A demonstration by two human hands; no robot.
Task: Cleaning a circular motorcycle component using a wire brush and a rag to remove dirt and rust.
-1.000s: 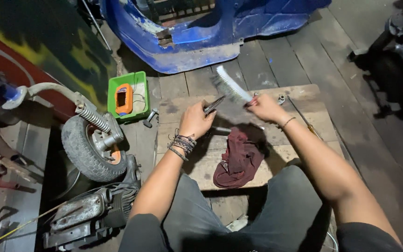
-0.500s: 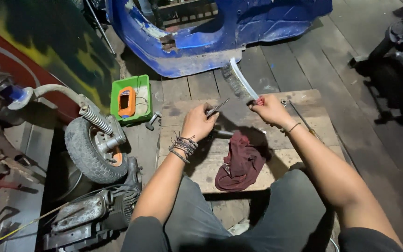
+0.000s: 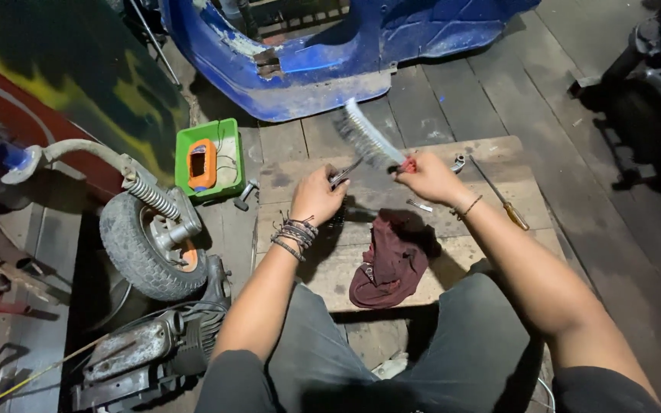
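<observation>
My left hand (image 3: 317, 195) grips a small metal tool like pliers (image 3: 345, 173), its tip pointing up and to the right. My right hand (image 3: 428, 179) holds a wire brush (image 3: 364, 136) by its red handle, bristles angled up and left, right beside the pliers' tip. Both hands hover over a low wooden board (image 3: 491, 157). A dark red rag (image 3: 388, 260) lies crumpled on the board just below my hands. A dark cylindrical part (image 3: 361, 215) rests on the board between the hands.
A screwdriver (image 3: 501, 194) and small metal pieces (image 3: 459, 162) lie on the board's right side. A green tray (image 3: 210, 158) with an orange device sits to the left, beside a small wheel with spring (image 3: 151, 232). A blue scooter body (image 3: 323, 57) stands ahead.
The wire brush swung away towards the scooter body, then came back down and left beside the pliers' tip. My left hand stayed nearly in place.
</observation>
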